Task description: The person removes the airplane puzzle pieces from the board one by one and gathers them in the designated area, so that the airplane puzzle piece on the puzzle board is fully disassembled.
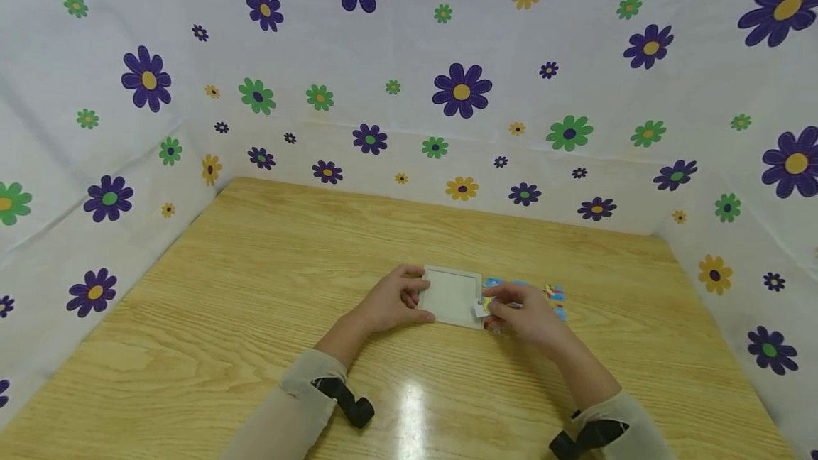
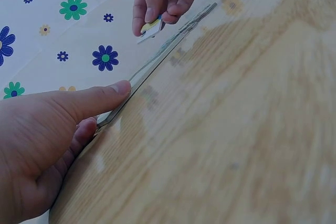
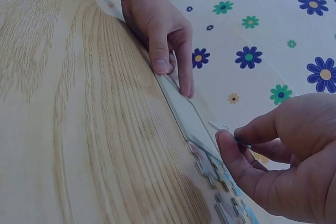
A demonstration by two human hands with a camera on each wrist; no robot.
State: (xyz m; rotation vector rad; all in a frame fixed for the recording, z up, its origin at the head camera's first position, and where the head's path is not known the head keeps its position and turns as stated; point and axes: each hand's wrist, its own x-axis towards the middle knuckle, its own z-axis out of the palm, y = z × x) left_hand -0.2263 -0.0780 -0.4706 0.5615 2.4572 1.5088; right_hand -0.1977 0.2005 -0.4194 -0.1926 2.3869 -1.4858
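Note:
A shallow, pale puzzle tray [image 1: 450, 297] with a raised rim lies on the table in the head view, its inside bare. My left hand [image 1: 390, 300] grips its left side, the thumb at the near corner and the fingers along the edge. Over the tray's right rim, my right hand [image 1: 525, 314] pinches a small jigsaw piece [image 2: 152, 28] between thumb and fingers. This piece is tilted and shows yellow and blue in the left wrist view. Several colourful jigsaw pieces [image 1: 554, 292] lie right of the tray, partly hidden by the right hand.
The wood-grain table [image 1: 287, 254] reaches back to white cloth walls [image 1: 396, 34] printed with flowers. In the right wrist view, more loose jigsaw pieces [image 3: 207, 167] lie close against the tray's end. Black straps with small cameras sit on both sleeves [image 1: 281, 400].

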